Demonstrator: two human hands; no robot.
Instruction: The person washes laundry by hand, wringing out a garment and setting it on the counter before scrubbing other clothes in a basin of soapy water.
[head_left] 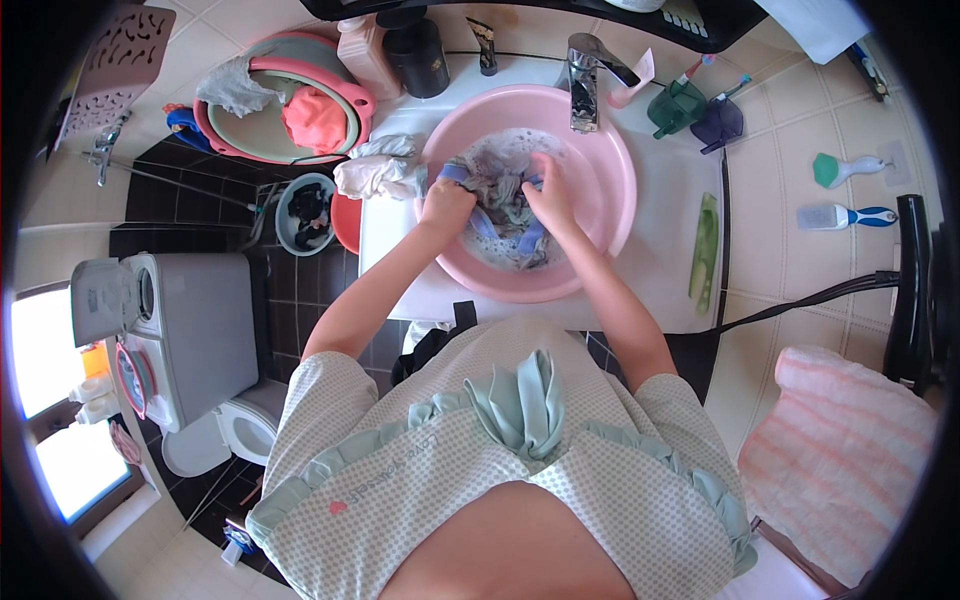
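A pink basin (606,225) with sudsy water sits on the white sink counter. In it lies a wet, patterned grey-green garment (500,192) with blue-violet bands, partly under the foam. At the basin's left side my left hand (448,206) is closed around a part of the garment with a blue band. My right hand (549,197) grips the garment's other side, its thumb and fingers bent around the cloth. Both hands are near the water's surface, a short way apart. Some of the cloth is hidden beneath foam and fingers.
Crumpled white cloths (380,172) lie left of the basin. The faucet (590,75) reaches over its back rim. Cups with toothbrushes (678,108) stand at the back right, and a green soap-bar-like strip (704,255) lies on the counter's right. A pink-rimmed tub (215,135) stands back left.
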